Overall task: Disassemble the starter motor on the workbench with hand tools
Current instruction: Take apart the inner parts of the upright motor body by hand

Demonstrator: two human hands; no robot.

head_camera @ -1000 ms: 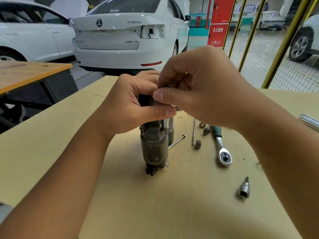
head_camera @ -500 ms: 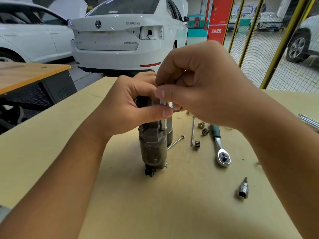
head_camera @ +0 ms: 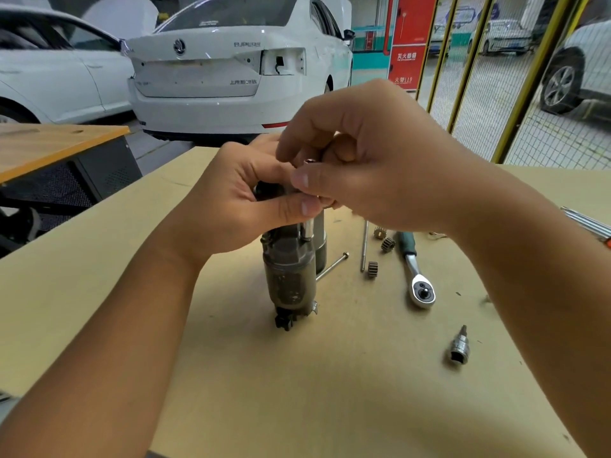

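1. Starter motor [head_camera: 289, 279]: one unit, standing upright at the centre of the bench [head_camera: 297, 391], black connector end touching the surface. A second, slimmer cylinder [head_camera: 320, 246] of the same unit stands against it at its 2 o'clock side.
2. Left hand [head_camera: 228, 209]: one, its grip closed around the upper end of the starter motor, thumb laid across the front.
3. Right hand [head_camera: 370, 166]: one, at 12 o'clock above the motor, thumb and fingertips pinched shut on a slim metal socket tool [head_camera: 310, 223] that stands vertically; its open top [head_camera: 310, 161] shows between the fingers, and its lower end meets a fastener on the motor's shoulder.
4. Long bolts: two, lying loose on the bench. One [head_camera: 331, 266] lies slanted at 3 o'clock from the motor, its near end hidden behind the body. The other [head_camera: 364, 246] lies nearly straight, further toward 2 o'clock.
5. Small gears: three, at 2 to 3 o'clock. Two [head_camera: 380, 232] [head_camera: 388, 244] sit just beside each other; the third [head_camera: 372, 270] sits near the straight bolt's lower end.
6. Ratchet wrench [head_camera: 417, 282]: one, green-handled, head toward the viewer, at 3 o'clock, apart from the gears.
7. Bit socket [head_camera: 459, 349]: one, at 4 o'clock, well apart from the motor.
8. White cars: two parked beyond the bench at 11 [head_camera: 49, 81] and 12 o'clock [head_camera: 231, 71].
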